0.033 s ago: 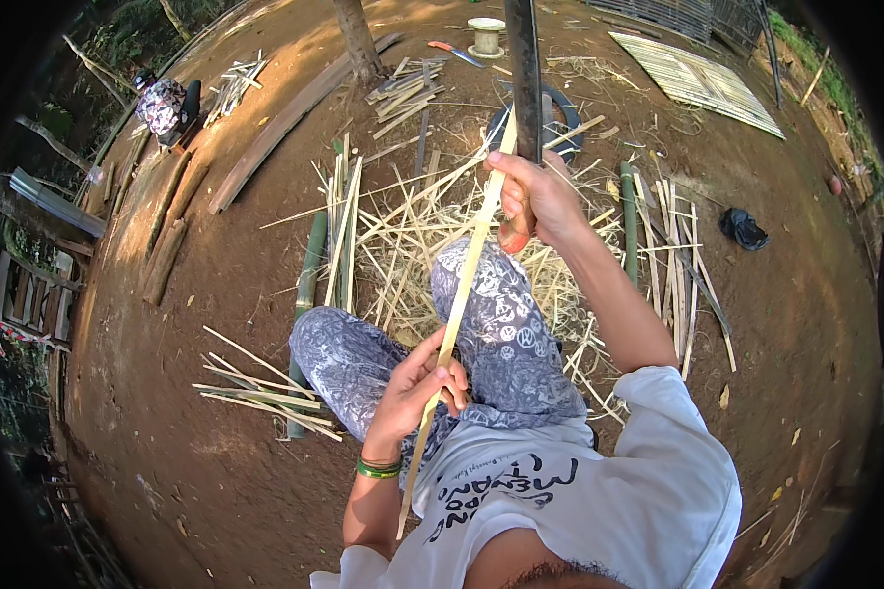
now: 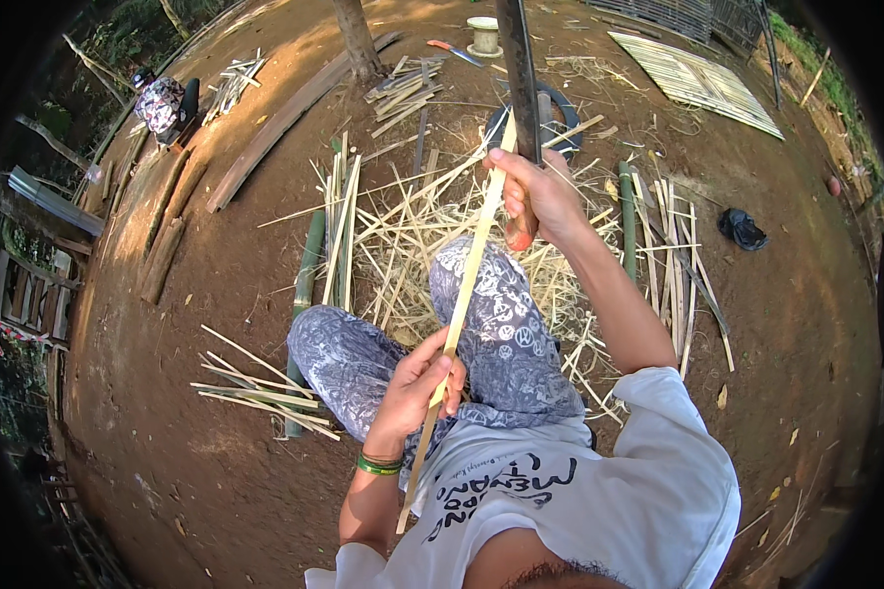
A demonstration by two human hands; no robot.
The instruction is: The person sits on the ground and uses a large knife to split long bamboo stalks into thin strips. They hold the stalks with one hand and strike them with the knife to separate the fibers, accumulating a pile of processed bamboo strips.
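1. At the far left, a bundle of patterned cloth (image 2: 159, 103) lay on the dirt ground (image 2: 216, 285), with dark planks (image 2: 167, 236) just below it.
2. A green bamboo pole (image 2: 304, 285) and a sheaf of pale split slats (image 2: 341, 226) lay left of the person's patterned trouser legs (image 2: 501, 324).
3. The left hand (image 2: 417, 388), with a green wristband (image 2: 377, 464), was pinched shut around the lower part of a long bamboo strip (image 2: 467, 285); the strip's bottom end stuck out below the grip, toward the white shirt (image 2: 580, 501).
4. The right hand (image 2: 540, 196) was closed around the handle of a long dark blade (image 2: 519, 79), touching the strip near its upper end.
5. Further right lay more slats (image 2: 673, 245), a black shoe (image 2: 742, 228) and a woven bamboo mat (image 2: 697, 83).
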